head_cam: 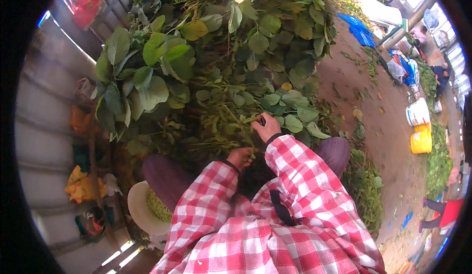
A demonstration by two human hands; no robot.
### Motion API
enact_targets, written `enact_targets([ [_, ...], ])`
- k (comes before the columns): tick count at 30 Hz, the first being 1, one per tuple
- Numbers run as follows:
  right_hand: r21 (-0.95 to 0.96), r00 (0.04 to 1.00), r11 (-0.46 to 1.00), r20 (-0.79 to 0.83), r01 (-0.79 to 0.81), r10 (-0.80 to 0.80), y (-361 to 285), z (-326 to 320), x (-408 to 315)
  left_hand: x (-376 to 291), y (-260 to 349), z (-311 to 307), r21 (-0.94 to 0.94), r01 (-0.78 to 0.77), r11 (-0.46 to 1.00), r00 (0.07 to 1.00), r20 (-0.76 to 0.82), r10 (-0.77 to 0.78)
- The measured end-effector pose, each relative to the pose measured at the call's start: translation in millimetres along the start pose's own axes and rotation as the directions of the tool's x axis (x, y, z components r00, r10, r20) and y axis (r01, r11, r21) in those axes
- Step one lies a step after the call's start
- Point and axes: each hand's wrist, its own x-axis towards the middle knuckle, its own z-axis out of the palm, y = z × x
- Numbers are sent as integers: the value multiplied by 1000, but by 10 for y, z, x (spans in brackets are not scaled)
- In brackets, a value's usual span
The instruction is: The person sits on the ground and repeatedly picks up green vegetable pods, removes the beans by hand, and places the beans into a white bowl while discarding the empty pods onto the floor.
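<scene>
My right hand [268, 127] grips a leafy bean plant stem [241, 120] above my lap. A small dark object [262, 120] shows at its fingers, too small to identify. Closer to my body, my left hand [240, 157] has its fingers curled around a bit of green, apparently a pod. Green pods [221, 126] and broad leaves [293, 123] hang about both hands. Beside my left knee [166, 174] stands a white bucket [140, 213], tilted in view, with shelled green beans [156, 205] inside.
A tall heap of bean plants [258, 41] rises in front of me. Pulled plants [365, 189] lie to my right on the brown floor [387, 133]. Farther right are a white bucket [417, 112], a yellow bucket [421, 141] and other people. A panelled wall [51, 126] runs along the left.
</scene>
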Motion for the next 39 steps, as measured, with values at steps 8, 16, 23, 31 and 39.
enact_targets([
  [8,117,999,992,10,-36,35,204,-60,-217,49,67,-47,570,-309,761,931,18,364],
  [16,35,998,998,42,-47,46,299,74,-654,51,177,123,-309,-84,947,992,58,108],
  [23,76,973,991,210,-112,94,150,85,-758,198,88,-33,-271,-85,959,990,84,112],
  [31,278,889,894,397,-352,227,80,31,-808,19,229,51,-186,-129,974,987,71,144],
  [39,35,785,827,296,561,-544,391,61,-707,-57,277,144,-114,-189,975,981,23,192],
])
